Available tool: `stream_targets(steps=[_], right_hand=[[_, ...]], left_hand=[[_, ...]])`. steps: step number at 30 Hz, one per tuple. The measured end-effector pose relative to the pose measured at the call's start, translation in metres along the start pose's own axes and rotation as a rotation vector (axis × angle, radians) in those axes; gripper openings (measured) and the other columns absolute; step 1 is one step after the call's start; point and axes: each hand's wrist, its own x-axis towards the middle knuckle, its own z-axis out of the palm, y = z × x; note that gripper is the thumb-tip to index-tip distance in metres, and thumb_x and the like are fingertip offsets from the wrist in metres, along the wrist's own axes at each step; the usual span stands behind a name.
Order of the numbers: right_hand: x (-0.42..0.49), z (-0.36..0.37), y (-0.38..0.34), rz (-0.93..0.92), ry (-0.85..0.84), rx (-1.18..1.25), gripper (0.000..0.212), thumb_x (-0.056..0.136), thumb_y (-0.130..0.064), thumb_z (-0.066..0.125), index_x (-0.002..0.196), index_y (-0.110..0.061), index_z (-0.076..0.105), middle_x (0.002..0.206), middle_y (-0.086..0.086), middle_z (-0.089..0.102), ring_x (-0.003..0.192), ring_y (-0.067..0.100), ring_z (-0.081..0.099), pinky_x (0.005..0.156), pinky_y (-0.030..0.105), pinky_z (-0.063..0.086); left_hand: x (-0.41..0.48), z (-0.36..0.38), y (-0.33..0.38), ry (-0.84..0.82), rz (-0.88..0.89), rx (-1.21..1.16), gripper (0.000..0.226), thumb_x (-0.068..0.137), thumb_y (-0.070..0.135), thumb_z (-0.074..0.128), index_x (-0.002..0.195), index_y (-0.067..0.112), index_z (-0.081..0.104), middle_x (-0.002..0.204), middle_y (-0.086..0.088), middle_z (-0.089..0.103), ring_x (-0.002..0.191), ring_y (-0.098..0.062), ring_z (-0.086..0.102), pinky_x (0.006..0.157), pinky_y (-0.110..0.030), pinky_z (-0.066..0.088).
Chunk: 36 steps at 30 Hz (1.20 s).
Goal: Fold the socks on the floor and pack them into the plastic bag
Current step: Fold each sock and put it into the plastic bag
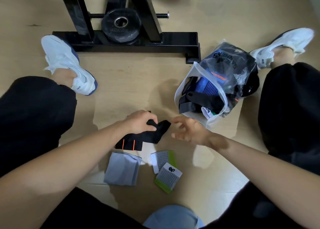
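One view here, worn on the head, looking forward and steeply down at the floor [121,76] between the spread legs. It's a wide-angle lens, and straight lines bow toward the edges. The camera sits close: forearms enter from 7 and 5 o'clock and fill the lower frame. Left hand [141,122] and right hand [190,130] sit near centre. At 12 o'clock the view reaches the black weight rack [173,40]. The left shoe [64,59] is at 10, the right shoe [284,41] at 2.
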Motion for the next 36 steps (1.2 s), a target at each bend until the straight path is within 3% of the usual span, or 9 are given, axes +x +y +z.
stream_targets(steps=[3, 6, 9, 13, 21, 24, 27, 31, 36], right_hand=[[0.001, -0.002, -0.009, -0.030, 0.015, 0.087, 0.074, 0.081, -0.037, 0.080, 0.145, -0.031, 0.043, 0.136, -0.012, 0.047, 0.126, 0.009, 0.046, 0.103, 0.028, 0.042], [0.000, -0.006, -0.017, -0.174, 0.127, -0.029, 0.065, 0.079, -0.037, 0.083, 0.137, -0.031, 0.055, 0.137, -0.008, 0.047, 0.130, 0.018, 0.037, 0.111, 0.033, 0.032], [-0.006, -0.016, -0.029, -0.321, 0.138, 0.064, 0.031, 0.079, -0.023, 0.084, 0.107, -0.020, 0.072, 0.120, -0.001, 0.062, 0.115, 0.018, 0.053, 0.102, 0.032, 0.042], [-0.026, -0.032, -0.050, -0.363, 0.111, 0.262, 0.009, 0.083, -0.005, 0.078, 0.088, -0.005, 0.071, 0.079, 0.009, 0.069, 0.071, 0.010, 0.061, 0.067, 0.027, 0.050], [-0.046, -0.057, -0.055, -0.416, 0.239, 0.313, 0.015, 0.082, 0.004, 0.076, 0.092, -0.006, 0.072, 0.088, 0.008, 0.073, 0.080, 0.010, 0.066, 0.075, 0.022, 0.053], [-0.049, -0.073, -0.050, -0.360, 0.342, 0.301, 0.013, 0.085, 0.002, 0.074, 0.095, -0.005, 0.071, 0.088, 0.004, 0.072, 0.079, 0.002, 0.064, 0.076, 0.015, 0.049], [-0.052, -0.092, -0.046, -0.314, 0.434, 0.219, 0.015, 0.088, 0.002, 0.069, 0.096, -0.011, 0.072, 0.088, -0.005, 0.071, 0.079, -0.007, 0.062, 0.077, 0.010, 0.046], [-0.054, -0.114, -0.038, -0.276, 0.500, 0.177, 0.018, 0.089, 0.000, 0.069, 0.096, -0.016, 0.069, 0.087, -0.014, 0.067, 0.078, -0.011, 0.060, 0.078, 0.006, 0.042], [-0.051, -0.123, -0.028, -0.203, 0.550, 0.177, 0.011, 0.087, -0.010, 0.075, 0.089, -0.019, 0.069, 0.082, -0.006, 0.069, 0.069, -0.004, 0.061, 0.071, 0.020, 0.050]], left_hand=[[-0.013, -0.022, 0.029, 0.003, 0.065, -0.126, 0.013, 0.087, 0.031, 0.077, 0.096, 0.032, 0.068, 0.080, 0.020, 0.061, 0.076, 0.001, 0.055, 0.070, -0.021, 0.042], [-0.032, -0.038, 0.054, 0.004, 0.131, -0.165, 0.016, 0.085, 0.032, 0.079, 0.091, 0.037, 0.065, 0.069, 0.023, 0.056, 0.066, 0.004, 0.050, 0.061, -0.014, 0.035], [-0.054, -0.048, 0.070, 0.045, 0.145, -0.237, 0.022, 0.083, 0.034, 0.080, 0.085, 0.044, 0.060, 0.073, 0.021, 0.060, 0.065, -0.001, 0.049, 0.064, -0.025, 0.040], [-0.082, -0.062, 0.081, 0.153, 0.109, -0.181, 0.020, 0.081, 0.038, 0.080, 0.087, 0.033, 0.061, 0.078, 0.012, 0.064, 0.070, -0.008, 0.056, 0.067, -0.031, 0.045], [-0.098, -0.067, 0.059, 0.174, 0.220, 0.133, 0.052, 0.074, 0.064, 0.058, 0.062, 0.017, 0.039, 0.063, 0.005, 0.041, 0.072, -0.020, 0.042, 0.066, -0.032, 0.037], [-0.090, -0.066, 0.053, 0.128, 0.119, -0.098, 0.048, 0.073, 0.061, 0.064, 0.065, 0.017, 0.047, 0.066, 0.004, 0.045, 0.067, -0.016, 0.043, 0.064, -0.032, 0.034], [-0.086, -0.069, 0.048, 0.101, 0.058, -0.353, 0.028, 0.084, 0.032, 0.078, 0.069, 0.027, 0.054, 0.063, 0.014, 0.054, 0.063, -0.004, 0.045, 0.061, -0.023, 0.035], [-0.085, -0.079, 0.040, 0.170, 0.009, -0.509, 0.020, 0.085, 0.020, 0.080, 0.075, 0.024, 0.063, 0.068, 0.001, 0.063, 0.065, -0.007, 0.051, 0.062, -0.019, 0.038], [-0.083, -0.094, 0.044, 0.381, -0.130, -0.798, 0.003, 0.094, 0.014, 0.069, 0.093, 0.012, 0.070, 0.086, -0.002, 0.075, 0.077, -0.010, 0.066, 0.076, -0.023, 0.056]])
